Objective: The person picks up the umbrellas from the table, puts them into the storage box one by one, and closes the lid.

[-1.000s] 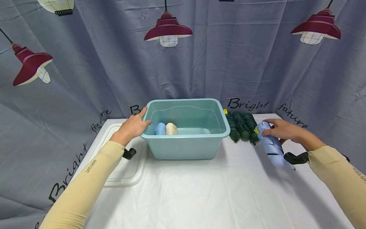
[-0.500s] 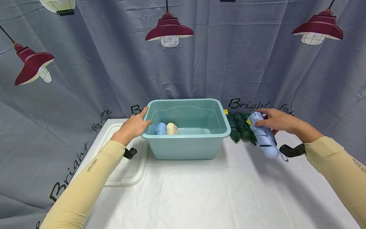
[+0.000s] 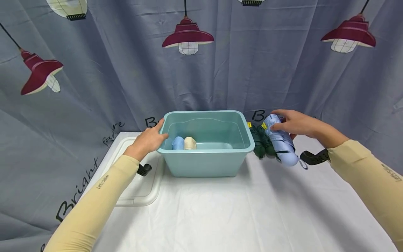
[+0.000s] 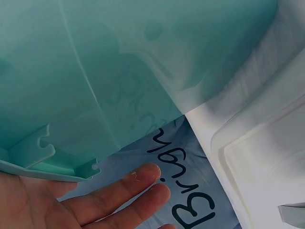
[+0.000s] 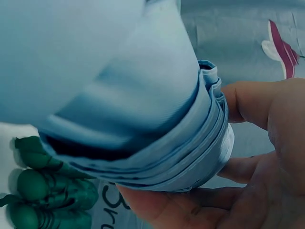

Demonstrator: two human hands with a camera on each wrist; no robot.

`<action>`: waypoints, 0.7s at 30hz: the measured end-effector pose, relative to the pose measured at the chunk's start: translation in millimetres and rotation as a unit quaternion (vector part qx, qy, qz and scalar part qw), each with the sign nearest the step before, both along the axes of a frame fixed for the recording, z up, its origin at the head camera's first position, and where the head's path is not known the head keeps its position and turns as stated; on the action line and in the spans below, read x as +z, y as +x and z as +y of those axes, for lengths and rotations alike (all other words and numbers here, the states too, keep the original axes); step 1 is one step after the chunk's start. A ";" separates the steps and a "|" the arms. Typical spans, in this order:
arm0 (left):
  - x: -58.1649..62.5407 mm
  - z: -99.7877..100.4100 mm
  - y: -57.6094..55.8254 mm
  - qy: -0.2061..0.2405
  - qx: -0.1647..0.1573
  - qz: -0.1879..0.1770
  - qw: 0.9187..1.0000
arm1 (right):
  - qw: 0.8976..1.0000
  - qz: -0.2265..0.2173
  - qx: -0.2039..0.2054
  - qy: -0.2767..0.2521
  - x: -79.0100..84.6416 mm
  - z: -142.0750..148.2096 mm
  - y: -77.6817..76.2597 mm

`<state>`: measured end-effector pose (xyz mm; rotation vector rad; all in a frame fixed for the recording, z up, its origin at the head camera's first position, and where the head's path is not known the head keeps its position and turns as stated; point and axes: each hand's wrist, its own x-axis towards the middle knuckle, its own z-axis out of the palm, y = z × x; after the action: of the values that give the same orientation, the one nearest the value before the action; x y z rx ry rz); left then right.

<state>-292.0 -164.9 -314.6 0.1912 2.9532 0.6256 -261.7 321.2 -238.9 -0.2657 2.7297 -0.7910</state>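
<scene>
My right hand (image 3: 292,123) grips a folded light-blue umbrella (image 3: 281,141) between thumb and fingers. It is tilted, its rounded end towards me and its wrist loop hanging at the right. In the right wrist view the umbrella's pleated fabric (image 5: 157,162) fills much of the picture. Folded dark green umbrellas (image 3: 259,143) lie just left of it, partly hidden behind it in the head view. My left hand (image 3: 148,140) rests on the left rim of a teal plastic bin (image 3: 204,162); its straight fingers (image 4: 109,198) extend outside below the rim.
Inside the bin, at its left, are a blue rolled item (image 3: 177,143) and a cream one (image 3: 190,143). A white lid (image 3: 138,190) lies left of the bin on the white-covered table (image 3: 220,213). A grey printed curtain (image 3: 132,70) hangs behind.
My right hand has moved left and farther back with the light-blue umbrella, which now overlaps the green ones. My left hand has stayed at the bin's rim.
</scene>
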 end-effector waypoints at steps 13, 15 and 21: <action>-1.0 -0.6 0.1 0.003 -0.001 0.007 1.000 | 1.000 0.014 0.005 0.001 24.0 -27.6 -14.4; -1.1 -0.5 0.3 0.002 -0.001 0.006 1.000 | 1.000 0.011 0.007 -0.001 26.9 -34.2 -17.8; -2.3 0.2 0.0 0.002 -0.001 0.008 1.000 | 1.000 0.008 0.017 -0.007 32.4 -56.5 -29.0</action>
<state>-292.0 -164.8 -316.9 0.2007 2.9666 0.6323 -290.7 264.7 -206.4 -0.3226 2.7267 -0.8032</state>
